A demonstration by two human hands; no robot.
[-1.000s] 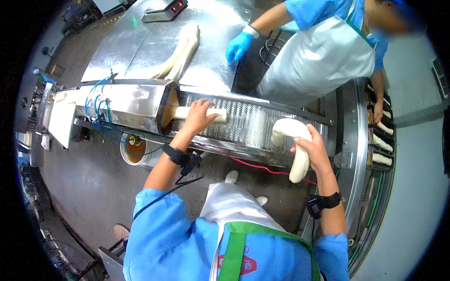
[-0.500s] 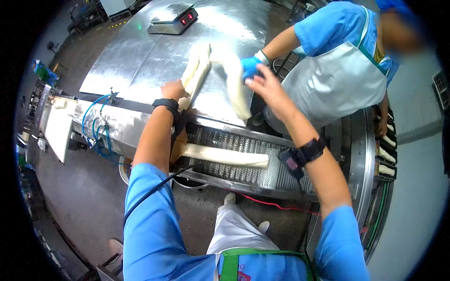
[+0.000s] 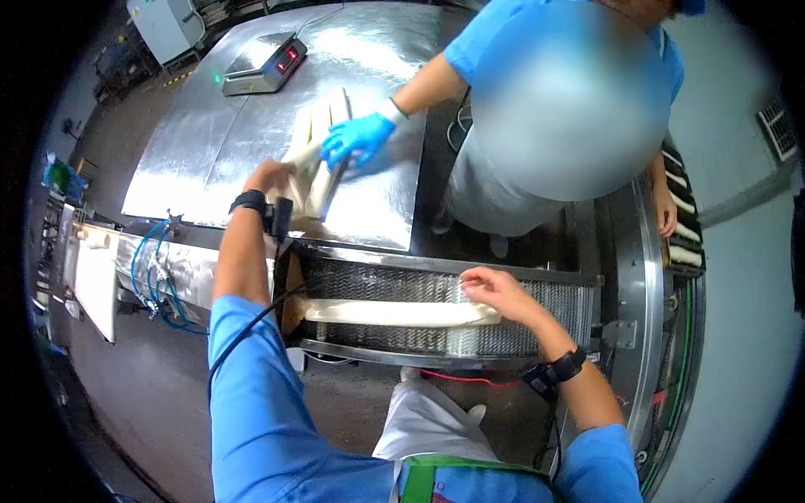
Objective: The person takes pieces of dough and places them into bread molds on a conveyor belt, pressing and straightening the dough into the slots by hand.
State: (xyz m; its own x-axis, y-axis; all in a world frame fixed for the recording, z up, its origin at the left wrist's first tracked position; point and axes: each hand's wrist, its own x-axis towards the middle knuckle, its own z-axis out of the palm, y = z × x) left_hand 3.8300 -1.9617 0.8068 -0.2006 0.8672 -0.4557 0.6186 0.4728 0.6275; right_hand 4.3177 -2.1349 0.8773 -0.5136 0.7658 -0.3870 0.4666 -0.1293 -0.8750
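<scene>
A long pale dough strip point(image 3: 394, 313) lies along the mesh conveyor, its left end at the machine outlet. Just above its right end is my right hand point(image 3: 501, 293), fingers partly spread, holding nothing that shows. My left hand point(image 3: 270, 178) is at the left ends of several dough strips point(image 3: 320, 186) on the metal table; its fingers are blurred, and what they grip is unclear. A co-worker's blue-gloved hand point(image 3: 359, 138) touches the same strips from the right.
A scale point(image 3: 267, 64) with red digits stands on the metal table point(image 3: 180, 159). The co-worker stands beyond the conveyor point(image 3: 537, 281). Blue hoses point(image 3: 159, 281) run over the machine at left. Trays of dough point(image 3: 683, 226) stand at right.
The strip on the conveyor reaches further right. The piece my right hand held a second ago has left it; that hand has come back from the table to the conveyor. The gloved hand has moved left.
</scene>
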